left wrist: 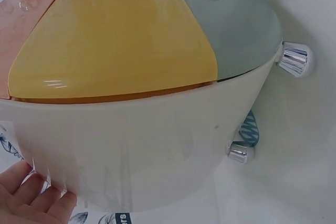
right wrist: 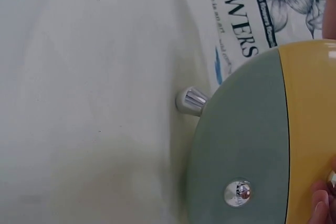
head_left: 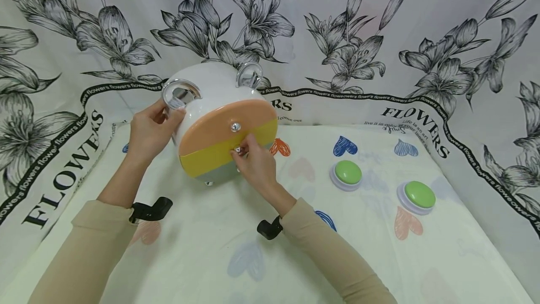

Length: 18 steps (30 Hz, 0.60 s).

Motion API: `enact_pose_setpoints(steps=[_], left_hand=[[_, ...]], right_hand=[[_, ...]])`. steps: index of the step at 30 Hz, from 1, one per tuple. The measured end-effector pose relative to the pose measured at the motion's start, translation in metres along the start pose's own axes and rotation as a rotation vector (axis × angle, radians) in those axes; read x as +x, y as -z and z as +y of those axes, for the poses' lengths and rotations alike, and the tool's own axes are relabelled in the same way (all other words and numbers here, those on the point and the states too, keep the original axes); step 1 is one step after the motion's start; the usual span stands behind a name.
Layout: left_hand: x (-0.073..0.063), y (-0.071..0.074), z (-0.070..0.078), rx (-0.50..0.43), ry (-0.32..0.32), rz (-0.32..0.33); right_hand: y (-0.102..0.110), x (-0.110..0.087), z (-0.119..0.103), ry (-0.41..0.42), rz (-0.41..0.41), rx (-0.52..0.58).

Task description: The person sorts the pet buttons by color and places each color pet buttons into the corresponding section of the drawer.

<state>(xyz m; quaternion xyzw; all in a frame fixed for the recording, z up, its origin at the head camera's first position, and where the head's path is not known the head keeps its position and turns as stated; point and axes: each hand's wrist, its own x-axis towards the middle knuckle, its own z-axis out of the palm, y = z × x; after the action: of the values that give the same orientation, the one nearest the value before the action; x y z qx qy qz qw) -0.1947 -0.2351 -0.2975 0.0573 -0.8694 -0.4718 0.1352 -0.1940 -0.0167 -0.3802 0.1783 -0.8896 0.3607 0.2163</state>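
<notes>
A white rounded drawer box [head_left: 211, 83] with orange, yellow and grey-green drawer fronts leans back on the table. My left hand [head_left: 152, 130] holds its left side beside a chrome handle [head_left: 179, 93], and its fingertips touch the white wall in the left wrist view. With thumb and fingers, my right hand [head_left: 257, 163] pinches the silver knob [head_left: 237, 149] of the yellow drawer front [left wrist: 110, 45]. A narrow gap shows along that drawer's edge in the left wrist view. The grey-green front [right wrist: 236, 129] has its own knob [right wrist: 238, 192].
Two green push buttons on pale bases stand to the right, one nearer the box [head_left: 348, 172] and one farther out [head_left: 419, 194]. A heart-patterned cloth [head_left: 190, 257] covers the table. Behind it hangs a flower-printed curtain [head_left: 295, 69]. Chrome feet [left wrist: 296, 59] stick out beneath the box.
</notes>
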Motion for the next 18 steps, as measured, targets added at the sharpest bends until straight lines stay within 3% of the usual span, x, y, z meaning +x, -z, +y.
enact_pose_setpoints(steps=[18], left_hand=[[-0.0005,-0.0002,0.0003,-0.008,-0.004,0.008]], right_hand=[[-0.0030,-0.0010,-0.0008,-0.033,-0.015,-0.018]])
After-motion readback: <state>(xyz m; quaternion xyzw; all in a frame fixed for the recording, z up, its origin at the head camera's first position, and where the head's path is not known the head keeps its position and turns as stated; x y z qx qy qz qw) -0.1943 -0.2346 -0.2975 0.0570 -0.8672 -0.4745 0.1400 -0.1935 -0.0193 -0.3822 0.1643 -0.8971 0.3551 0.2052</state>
